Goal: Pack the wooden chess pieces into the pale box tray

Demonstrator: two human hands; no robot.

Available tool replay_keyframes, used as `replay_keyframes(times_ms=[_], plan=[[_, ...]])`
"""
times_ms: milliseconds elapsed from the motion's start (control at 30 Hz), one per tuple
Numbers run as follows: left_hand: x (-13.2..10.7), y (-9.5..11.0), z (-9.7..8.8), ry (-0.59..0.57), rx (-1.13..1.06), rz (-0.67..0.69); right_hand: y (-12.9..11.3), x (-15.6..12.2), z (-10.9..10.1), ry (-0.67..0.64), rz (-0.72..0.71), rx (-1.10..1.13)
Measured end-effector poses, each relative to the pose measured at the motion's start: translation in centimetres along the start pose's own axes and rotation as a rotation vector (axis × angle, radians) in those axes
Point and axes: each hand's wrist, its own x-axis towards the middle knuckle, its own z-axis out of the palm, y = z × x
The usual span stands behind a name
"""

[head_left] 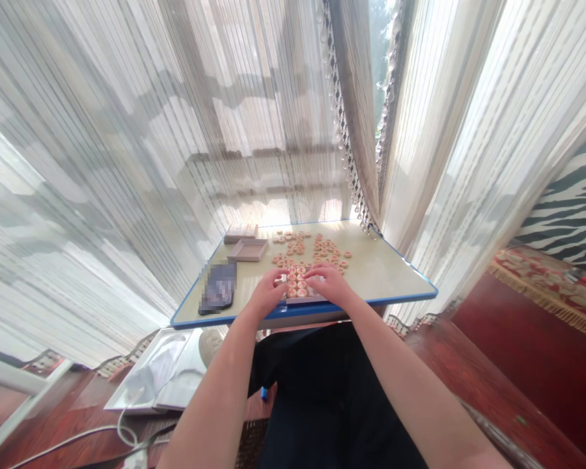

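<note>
A shallow box [306, 299] sits at the table's front edge with round Chinese chess pieces [301, 284] laid in rows inside it, red marks on their tops. My left hand [269, 290] is at the box's left side, thumb and fingers apart, fingertips at the leftmost pieces. From the right, my right hand [331, 283] reaches over the box, its fingers spread and touching or just above the pieces; it hides the box's right part. I see no piece clearly gripped in either hand. More loose chess pieces [324, 246] lie scattered just beyond the box.
An open shallow tray [249, 250] and a flat box [241, 232] stand at the back left of the blue-edged table [390, 273]. A dark pouch-like item [218, 286], partly blurred, lies at the left. Sheer curtains [254, 117] hang behind. An open white case [161, 371] and cables lie on the floor.
</note>
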Motion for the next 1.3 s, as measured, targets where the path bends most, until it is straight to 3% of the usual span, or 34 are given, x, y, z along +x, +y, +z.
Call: replay_keyframes(times_ms=[233,1000,1300], plan=[[-0.2,0.0,0.0,-0.01,0.038,0.088,-0.7,0.0,0.3,-0.052,-0.018,-0.098],[-0.5,0.4,-0.1,0.013,0.004,0.039,-0.9,-0.3,0.2,-0.071,-0.017,-0.153],[-0.4,0.6,-0.2,0.016,-0.008,0.036,-0.8,-0.9,-0.2,-0.016,-0.087,-0.118]])
